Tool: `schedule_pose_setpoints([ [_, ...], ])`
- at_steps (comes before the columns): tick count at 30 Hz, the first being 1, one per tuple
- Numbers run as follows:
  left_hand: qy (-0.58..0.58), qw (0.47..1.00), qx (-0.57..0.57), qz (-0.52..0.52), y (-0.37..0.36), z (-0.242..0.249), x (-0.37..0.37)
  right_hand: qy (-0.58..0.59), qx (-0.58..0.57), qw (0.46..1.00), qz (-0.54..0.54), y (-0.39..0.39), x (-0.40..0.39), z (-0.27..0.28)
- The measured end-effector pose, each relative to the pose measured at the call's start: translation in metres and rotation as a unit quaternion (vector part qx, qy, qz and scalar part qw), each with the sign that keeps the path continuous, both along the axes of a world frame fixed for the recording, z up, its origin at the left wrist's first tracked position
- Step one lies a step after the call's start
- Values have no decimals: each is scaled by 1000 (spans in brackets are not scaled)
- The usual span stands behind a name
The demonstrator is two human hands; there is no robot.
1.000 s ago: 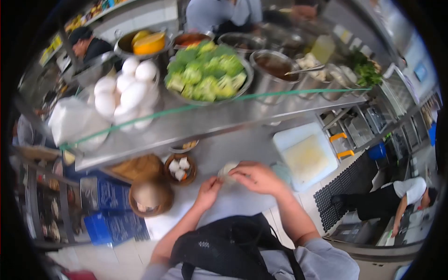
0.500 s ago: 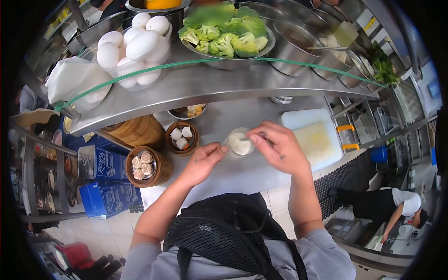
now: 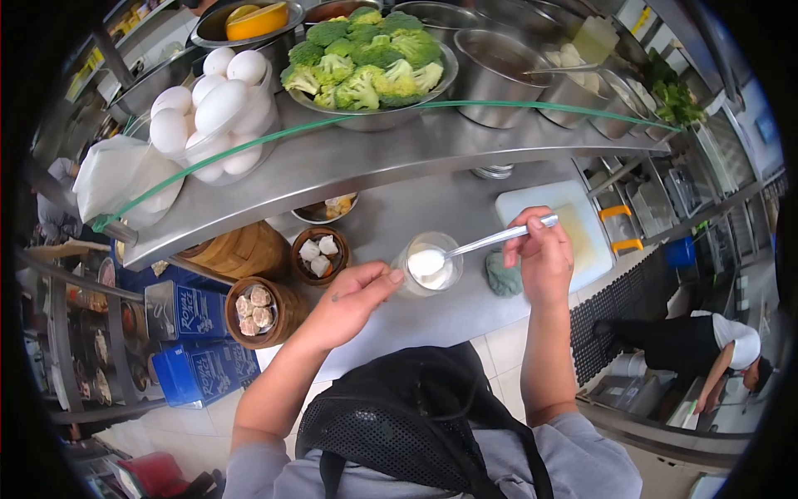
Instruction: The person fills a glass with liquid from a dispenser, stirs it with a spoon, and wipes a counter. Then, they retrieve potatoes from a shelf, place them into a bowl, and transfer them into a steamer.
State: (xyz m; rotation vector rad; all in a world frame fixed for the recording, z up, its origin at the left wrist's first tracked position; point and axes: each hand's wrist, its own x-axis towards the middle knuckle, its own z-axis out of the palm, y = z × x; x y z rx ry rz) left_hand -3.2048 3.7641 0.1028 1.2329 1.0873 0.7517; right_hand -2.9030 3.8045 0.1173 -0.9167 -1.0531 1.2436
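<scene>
Close to the middle of the metal counter, a clear glass cup (image 3: 451, 281) is gripped at its left side by my left hand (image 3: 353, 306). My right hand (image 3: 542, 254) pinches the handle of a metal spoon (image 3: 490, 239). The spoon slants down to the left, and its bowl, heaped with a white substance (image 3: 426, 264), is over or inside the cup. A grey-green cloth (image 3: 503, 274) lies between the cup and my right hand. Left of the cup, a small bamboo steamer (image 3: 347, 256) holds white dumplings, and another steamer (image 3: 295, 301) holds pleated dumplings.
A steel shelf (image 3: 366, 160) crosses above the counter, carrying eggs (image 3: 220, 104), a bowl of broccoli (image 3: 366, 71) and steel pots (image 3: 499, 79). A white cutting board (image 3: 582, 216) lies at right. Blue tins (image 3: 204, 366) stand at left. A person (image 3: 706, 349) bends over at far right.
My right hand has moved right and up along with the spoon, whose handle now shows plainly, and its bowl carries a white heap. The cloth has come into sight. The view has shifted slightly.
</scene>
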Motion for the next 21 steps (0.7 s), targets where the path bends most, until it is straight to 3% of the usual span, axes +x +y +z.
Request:
schedule_pose_setpoints([
  [6, -30, 997, -23, -71, -2, 35, 1, 101, 40, 994, -8, -6, 16, 26],
  [14, -88, 978, -105, -158, -14, 99, 8, 163, 134, 974, 88, -21, 36, 85],
  [16, -99, 967, -142, -188, -17, 119, 11, 133, 199, 957, 167, -26, 42, 101],
  [21, -114, 950, -161, -240, -23, 133, 15, 155, 211, 938, 228, -35, 49, 117],
])
